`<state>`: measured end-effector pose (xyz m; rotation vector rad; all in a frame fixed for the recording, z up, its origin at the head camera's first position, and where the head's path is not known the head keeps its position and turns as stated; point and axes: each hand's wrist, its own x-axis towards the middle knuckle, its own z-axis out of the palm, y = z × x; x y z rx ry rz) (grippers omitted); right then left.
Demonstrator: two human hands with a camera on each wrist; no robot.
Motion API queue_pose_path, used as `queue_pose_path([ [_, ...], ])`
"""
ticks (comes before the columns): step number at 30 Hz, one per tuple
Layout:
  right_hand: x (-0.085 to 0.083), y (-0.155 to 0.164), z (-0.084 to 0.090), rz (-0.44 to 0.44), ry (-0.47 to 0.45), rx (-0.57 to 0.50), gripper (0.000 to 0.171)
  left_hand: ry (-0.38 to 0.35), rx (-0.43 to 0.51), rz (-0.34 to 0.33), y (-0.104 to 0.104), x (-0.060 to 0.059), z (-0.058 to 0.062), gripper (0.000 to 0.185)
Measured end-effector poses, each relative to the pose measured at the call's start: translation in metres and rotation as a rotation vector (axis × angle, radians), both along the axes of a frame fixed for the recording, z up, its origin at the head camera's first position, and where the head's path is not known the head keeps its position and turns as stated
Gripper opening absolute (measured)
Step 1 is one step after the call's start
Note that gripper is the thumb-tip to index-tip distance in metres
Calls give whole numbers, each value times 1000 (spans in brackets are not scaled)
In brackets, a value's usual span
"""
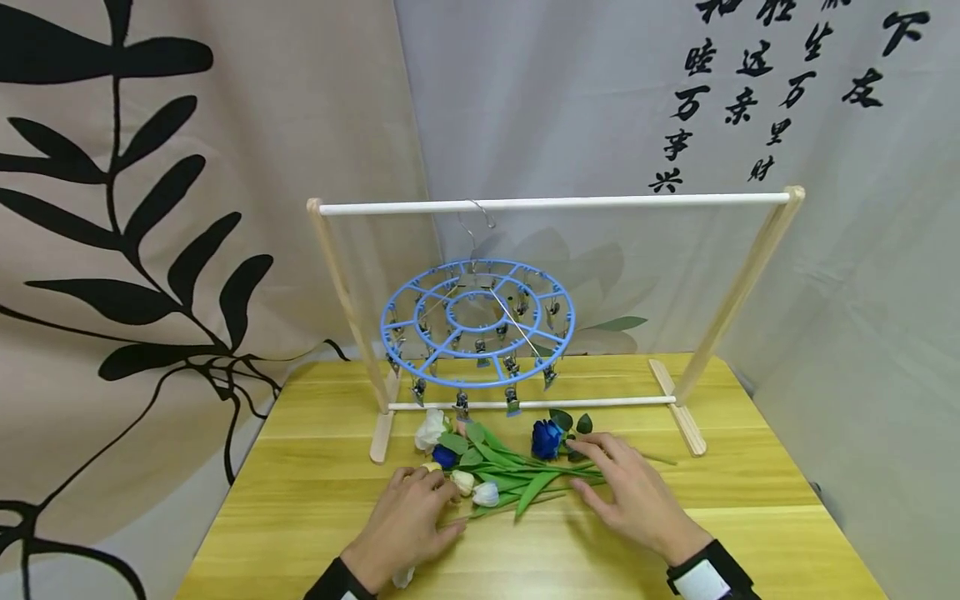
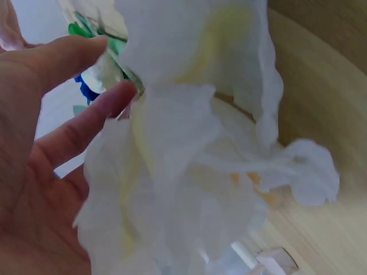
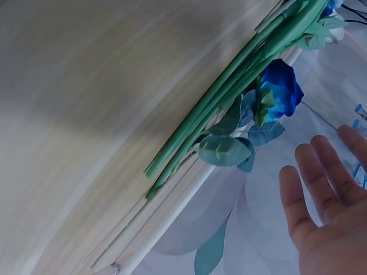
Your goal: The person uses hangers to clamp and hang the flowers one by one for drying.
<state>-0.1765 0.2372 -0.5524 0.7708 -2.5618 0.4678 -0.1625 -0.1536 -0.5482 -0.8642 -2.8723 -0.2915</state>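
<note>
A bunch of artificial flowers with green stems lies on the table, its white and cream blooms toward the left. My left hand is beside those blooms, thumb apart from its bent fingers. Below that wrist is a white ruffled flower, which fills much of the left wrist view; its stem passes near my thumb and finger without a visible pinch. My right hand is at the stem ends, fingers extended and spread, next to a blue rose. In the right wrist view its palm holds nothing.
A wooden rack with a white top bar stands behind the flowers. From it hangs a round blue clip hanger with several metal clips, just above the blooms. The wooden table meets printed curtains at the back.
</note>
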Motion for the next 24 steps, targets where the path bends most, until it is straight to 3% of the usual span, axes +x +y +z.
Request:
queue_pose_path([
  [6,0,-9,-3,29,15,3,58,-32,-19,-67,1,-1,-7,21],
  [12,1,-18,-4,66,-2,-10,52,0,-26,-102,1,-3,-10,25],
  [24,2,-35,-6,148,-36,-38,38,40,-1,-126,2,-1,-1,25],
])
